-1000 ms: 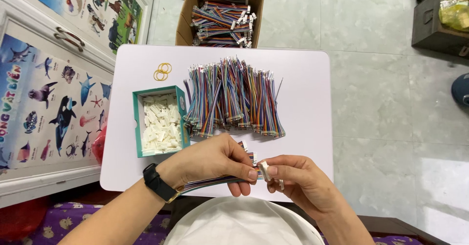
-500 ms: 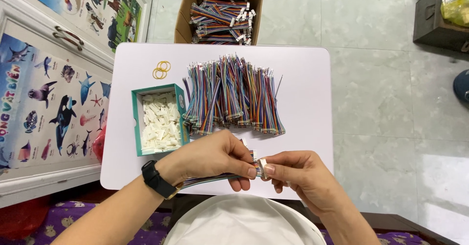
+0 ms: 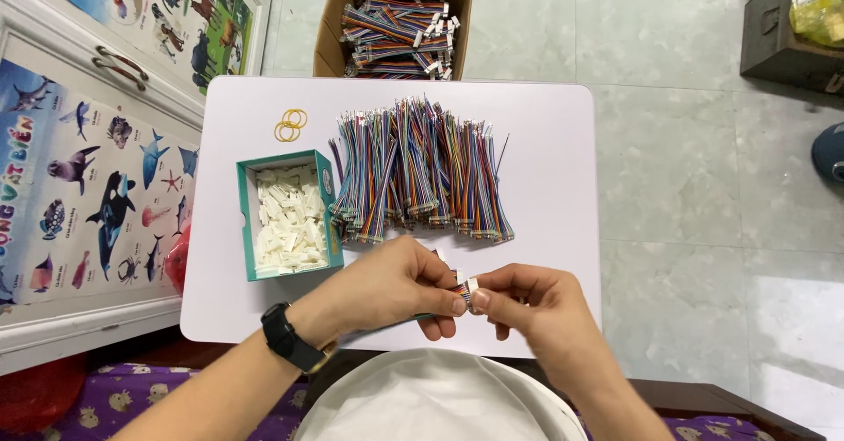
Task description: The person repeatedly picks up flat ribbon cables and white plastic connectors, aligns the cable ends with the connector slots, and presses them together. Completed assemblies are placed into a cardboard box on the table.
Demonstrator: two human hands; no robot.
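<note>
Left grip [image 3: 400, 287] pinching striped wire bundle [image 3: 461, 293], right grip [image 3: 527, 305] pinching small white connector [image 3: 473, 284], both just above bench [image 3: 554, 142]: misaligned push, likely bent pins or dropped connector.

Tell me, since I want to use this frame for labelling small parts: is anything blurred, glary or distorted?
Head view: lighting is even and soft, with no harsh glare on the white table; the wire bundles look sharp; the small connector between the left hand and right hand is tiny and partly hidden; edges bow slightly.
</note>
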